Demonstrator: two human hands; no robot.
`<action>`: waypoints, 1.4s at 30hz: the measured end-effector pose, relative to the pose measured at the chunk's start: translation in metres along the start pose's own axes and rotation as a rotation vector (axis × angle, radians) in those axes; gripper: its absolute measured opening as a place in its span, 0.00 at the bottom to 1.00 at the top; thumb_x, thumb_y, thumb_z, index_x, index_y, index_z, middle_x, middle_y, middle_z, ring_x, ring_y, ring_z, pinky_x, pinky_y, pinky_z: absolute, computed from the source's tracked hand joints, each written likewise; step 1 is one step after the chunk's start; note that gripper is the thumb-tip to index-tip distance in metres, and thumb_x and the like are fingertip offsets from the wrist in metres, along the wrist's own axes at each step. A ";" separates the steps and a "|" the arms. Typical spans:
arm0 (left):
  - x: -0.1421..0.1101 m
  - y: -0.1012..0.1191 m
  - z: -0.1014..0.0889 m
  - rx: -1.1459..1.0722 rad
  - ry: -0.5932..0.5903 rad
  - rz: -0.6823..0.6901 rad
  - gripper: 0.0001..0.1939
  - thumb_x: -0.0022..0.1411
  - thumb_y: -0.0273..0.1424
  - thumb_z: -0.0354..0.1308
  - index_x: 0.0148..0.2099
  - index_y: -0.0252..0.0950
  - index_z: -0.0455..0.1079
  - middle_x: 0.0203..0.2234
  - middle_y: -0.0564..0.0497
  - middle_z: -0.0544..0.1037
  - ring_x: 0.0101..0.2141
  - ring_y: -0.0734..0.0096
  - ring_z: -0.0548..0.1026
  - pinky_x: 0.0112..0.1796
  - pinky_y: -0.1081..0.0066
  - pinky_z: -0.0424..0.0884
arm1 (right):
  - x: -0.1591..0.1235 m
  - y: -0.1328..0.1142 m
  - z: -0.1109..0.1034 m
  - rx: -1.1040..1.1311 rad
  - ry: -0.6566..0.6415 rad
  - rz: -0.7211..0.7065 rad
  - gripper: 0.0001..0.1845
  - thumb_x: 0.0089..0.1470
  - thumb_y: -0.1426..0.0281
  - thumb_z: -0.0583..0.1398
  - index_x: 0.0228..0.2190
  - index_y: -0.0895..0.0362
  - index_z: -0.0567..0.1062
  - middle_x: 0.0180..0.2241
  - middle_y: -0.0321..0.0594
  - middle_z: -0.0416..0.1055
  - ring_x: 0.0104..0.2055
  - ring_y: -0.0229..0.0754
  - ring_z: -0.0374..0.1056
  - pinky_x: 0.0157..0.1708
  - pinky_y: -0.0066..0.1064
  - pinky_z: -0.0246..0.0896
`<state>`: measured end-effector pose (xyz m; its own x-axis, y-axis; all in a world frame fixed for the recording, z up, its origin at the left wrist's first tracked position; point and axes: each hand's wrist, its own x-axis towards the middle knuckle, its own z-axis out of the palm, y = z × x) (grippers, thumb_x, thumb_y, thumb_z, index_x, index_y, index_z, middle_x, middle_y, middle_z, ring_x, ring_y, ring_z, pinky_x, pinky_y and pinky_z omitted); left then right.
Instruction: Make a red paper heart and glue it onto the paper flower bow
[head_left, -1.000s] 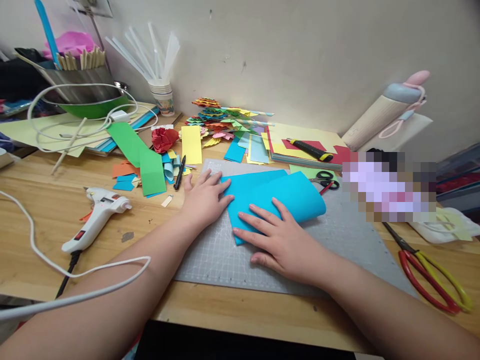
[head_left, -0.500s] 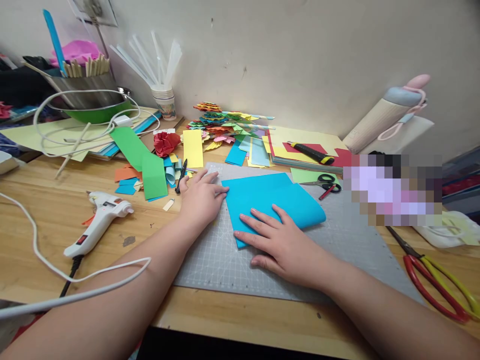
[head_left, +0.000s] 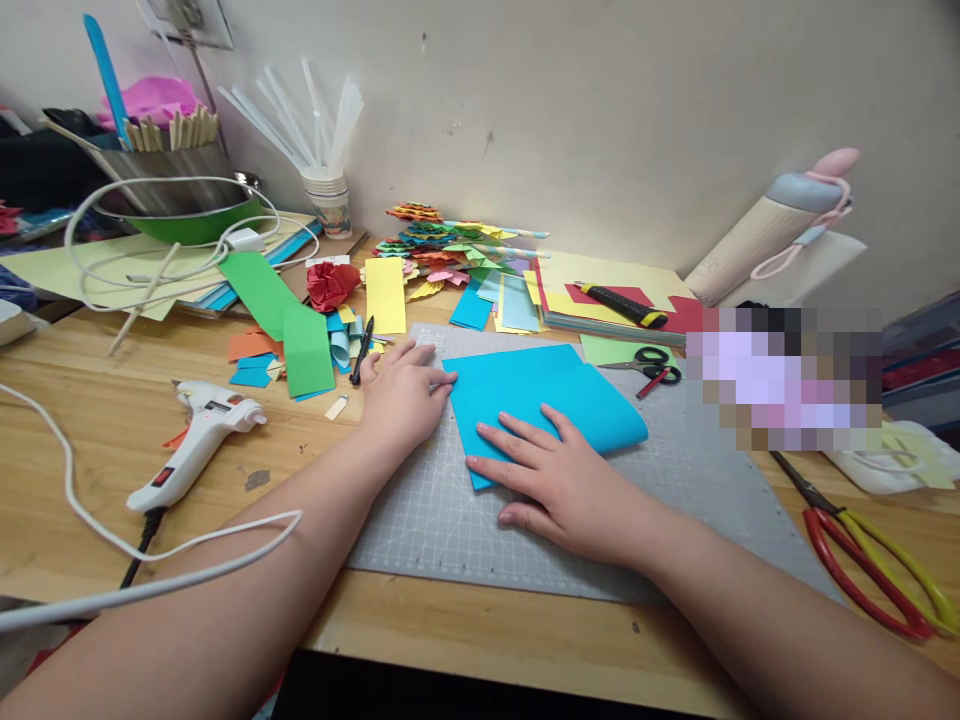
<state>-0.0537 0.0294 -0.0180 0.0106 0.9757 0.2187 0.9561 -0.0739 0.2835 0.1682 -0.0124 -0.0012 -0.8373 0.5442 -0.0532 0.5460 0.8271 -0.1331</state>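
Observation:
A sheet of blue paper (head_left: pixel 525 385), doubled over with a rounded bend at its right side, lies on the grey cutting mat (head_left: pixel 420 520). My right hand (head_left: pixel 562 475) rests on its lower left part, fingers spread and flat. At the paper's upper left corner, my left hand (head_left: pixel 405 395) touches the edge with a fingertip, its fingers apart. Just beyond the left hand lies a black pen (head_left: pixel 362 352). Small black-handled scissors (head_left: pixel 651 362) and a red-and-black piece (head_left: pixel 653 382) sit past the paper's right corner.
On the left lies a white glue gun (head_left: pixel 191 440), its cord trailing. Green paper strips (head_left: pixel 307 350) and scraps are behind it. A utility knife (head_left: pixel 622 305) tops a paper stack at the back. Large red-and-yellow-handled scissors (head_left: pixel 862 560) lie at right. White cable (head_left: pixel 225 550) crosses the left forearm.
Almost nothing differs. My right hand has shifted very slightly left on the blue paper, and the whole view has tilted a little. My left hand stays at the corner.

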 end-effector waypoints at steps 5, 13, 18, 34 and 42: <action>0.001 -0.001 0.000 0.000 -0.015 -0.020 0.12 0.63 0.41 0.52 0.42 0.54 0.77 0.55 0.56 0.72 0.59 0.58 0.60 0.57 0.47 0.48 | 0.000 0.001 0.002 0.006 -0.001 -0.001 0.25 0.63 0.53 0.47 0.60 0.41 0.59 0.65 0.38 0.49 0.66 0.55 0.45 0.58 0.66 0.39; 0.000 -0.003 0.000 0.016 -0.001 -0.023 0.11 0.62 0.41 0.54 0.42 0.55 0.77 0.54 0.54 0.72 0.59 0.56 0.60 0.56 0.47 0.49 | -0.002 -0.001 0.002 0.016 -0.021 0.002 0.24 0.64 0.54 0.47 0.60 0.41 0.59 0.66 0.37 0.48 0.66 0.55 0.45 0.58 0.66 0.39; 0.000 -0.003 0.001 0.024 0.013 -0.021 0.10 0.62 0.40 0.55 0.41 0.55 0.77 0.54 0.53 0.73 0.58 0.58 0.61 0.56 0.49 0.50 | -0.002 -0.002 0.002 0.022 -0.004 0.010 0.24 0.63 0.55 0.49 0.59 0.42 0.60 0.65 0.39 0.51 0.66 0.57 0.47 0.58 0.67 0.40; 0.000 -0.003 0.001 0.017 0.017 -0.015 0.11 0.62 0.40 0.54 0.41 0.54 0.78 0.53 0.53 0.73 0.58 0.58 0.62 0.55 0.50 0.50 | -0.001 -0.001 0.001 0.029 -0.012 0.008 0.24 0.63 0.55 0.49 0.59 0.40 0.60 0.65 0.38 0.50 0.66 0.55 0.46 0.58 0.65 0.40; 0.000 -0.003 0.001 0.000 0.017 -0.030 0.13 0.56 0.48 0.59 0.40 0.53 0.78 0.52 0.53 0.73 0.57 0.54 0.62 0.56 0.49 0.48 | -0.001 -0.001 -0.002 0.051 -0.017 -0.002 0.24 0.62 0.57 0.51 0.59 0.41 0.61 0.65 0.40 0.51 0.66 0.57 0.46 0.57 0.67 0.40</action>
<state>-0.0562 0.0302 -0.0197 -0.0231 0.9738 0.2261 0.9561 -0.0446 0.2898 0.1684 -0.0133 0.0011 -0.8390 0.5397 -0.0700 0.5426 0.8197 -0.1834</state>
